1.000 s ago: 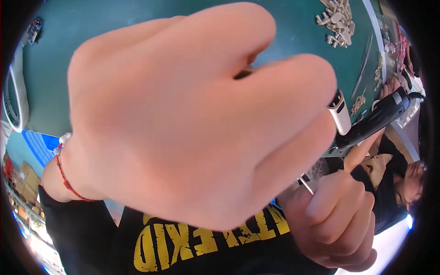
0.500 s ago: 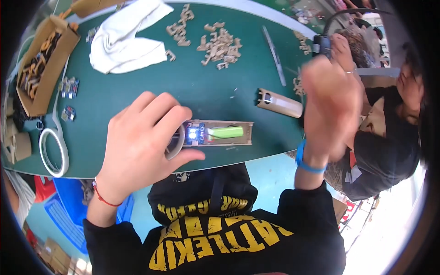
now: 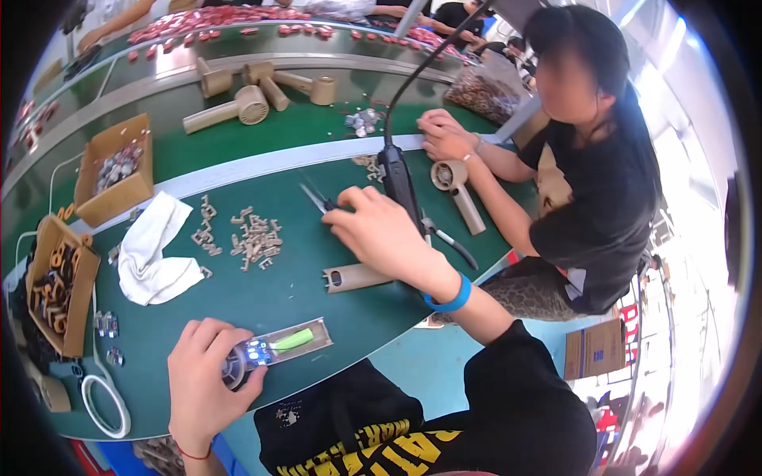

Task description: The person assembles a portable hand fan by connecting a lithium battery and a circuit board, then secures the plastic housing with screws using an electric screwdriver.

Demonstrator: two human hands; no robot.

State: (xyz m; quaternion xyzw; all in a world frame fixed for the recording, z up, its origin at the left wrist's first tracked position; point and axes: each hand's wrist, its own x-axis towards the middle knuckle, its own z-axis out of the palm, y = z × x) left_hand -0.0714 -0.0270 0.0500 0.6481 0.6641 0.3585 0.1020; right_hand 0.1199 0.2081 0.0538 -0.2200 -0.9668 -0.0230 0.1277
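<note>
My left hand (image 3: pixel 208 373) grips the round end of a beige handheld-fan shell (image 3: pixel 324 334) near the table's front edge. The shell lies with its handle open to view. In it sit a blue circuit board (image 3: pixel 256 352) and a green battery (image 3: pixel 294 340). My right hand (image 3: pixel 381 234) is raised over the table, its fingertips closed on slim, blurred metal tweezers (image 3: pixel 314 193) that point up and left. Under the right wrist lies a beige handle cover (image 3: pixel 357 278). A black corded electric screwdriver (image 3: pixel 398 178) hangs just beyond this hand.
Small beige clips (image 3: pixel 255 238) lie piled mid-table beside a white cloth (image 3: pixel 155 258). Cardboard boxes of parts (image 3: pixel 59 293) and a tape roll (image 3: pixel 105 407) stand left. Pliers (image 3: pixel 448 242) lie right, near a co-worker's arms (image 3: pixel 484 170) and another fan (image 3: pixel 459 190). Assembled shells (image 3: pixel 246 107) lie beyond.
My view has swung up and right. My right hand has reached forward and left, and now holds the tweezers that lay on the table. My left hand keeps its grip on the shell.
</note>
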